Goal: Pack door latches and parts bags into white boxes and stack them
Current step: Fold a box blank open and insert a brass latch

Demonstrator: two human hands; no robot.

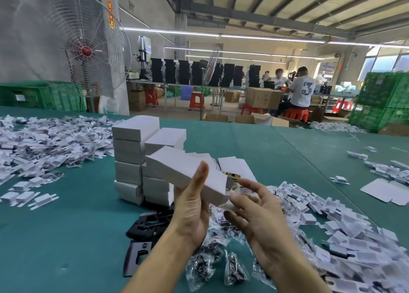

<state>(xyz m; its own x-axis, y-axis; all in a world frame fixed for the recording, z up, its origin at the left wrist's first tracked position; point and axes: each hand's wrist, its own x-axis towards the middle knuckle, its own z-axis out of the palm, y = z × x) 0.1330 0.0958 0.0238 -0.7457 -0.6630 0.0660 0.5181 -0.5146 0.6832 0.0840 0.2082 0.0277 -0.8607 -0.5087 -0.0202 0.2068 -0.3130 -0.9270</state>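
Hands: left hand (190,206) grips white box (188,171), held above the surface (66,237); right hand (259,213) spread, fingers relaxed, at its open end | brass latch (231,175) protrudes there | stacked boxes (132,155) behind | parts bags (234,268) beneath.

A teal table (66,237) carried white boxes (130,160) stacked in two columns near its middle. Loose white inserts (44,142) lay heaped on the left, with a second heap (332,222) on the right. Clear bags (234,268) of dark parts lay at the near edge, beside black plates (150,224). A flat white card (385,191) lay far right.
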